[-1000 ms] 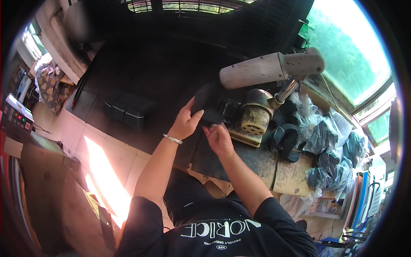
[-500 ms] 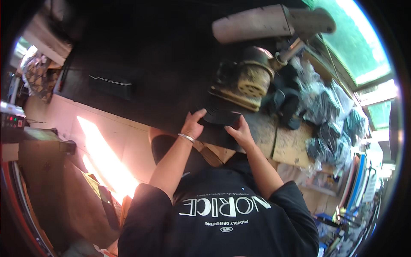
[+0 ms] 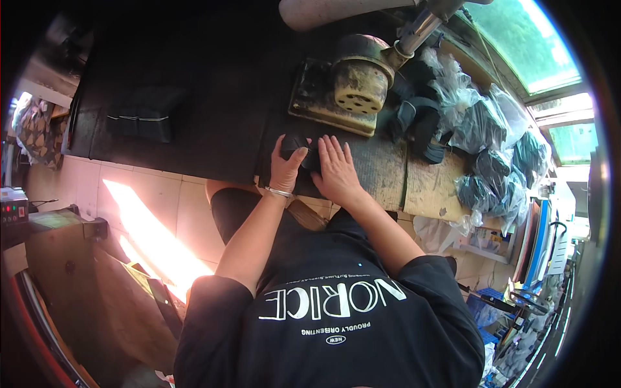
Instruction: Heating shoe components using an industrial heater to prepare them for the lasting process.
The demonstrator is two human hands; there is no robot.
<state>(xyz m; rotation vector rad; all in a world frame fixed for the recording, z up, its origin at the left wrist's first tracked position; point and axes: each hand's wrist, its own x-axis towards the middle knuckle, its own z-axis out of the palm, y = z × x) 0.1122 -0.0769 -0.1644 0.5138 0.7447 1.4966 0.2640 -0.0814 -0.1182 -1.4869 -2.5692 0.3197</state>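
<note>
A thin black piece (image 3: 295, 143), perhaps sheet material, lies at the near edge of the dark workbench (image 3: 213, 123). Fingers and thumb of my left hand (image 3: 284, 169) close around it from the left; a silver bangle circles that wrist. My right hand (image 3: 338, 171) lies flat with its fingers stretched out, at the right side of the same piece. How far the piece runs under my right hand is hidden, and its dark colour blends into the bench.
Just beyond my hands stands a dusty pressing machine (image 3: 361, 87) with a metal arm. Clear plastic bags of dark items (image 3: 495, 158) pile up at the right, beside black straps (image 3: 427, 132). A tied black bundle (image 3: 143, 115) sits farther left. A control box (image 3: 13, 205) is at the far left.
Both hands held the black piece by its ends; now it is lower on the bench. My right hand has let go of its end and flattened beside my left. The view has shifted.
</note>
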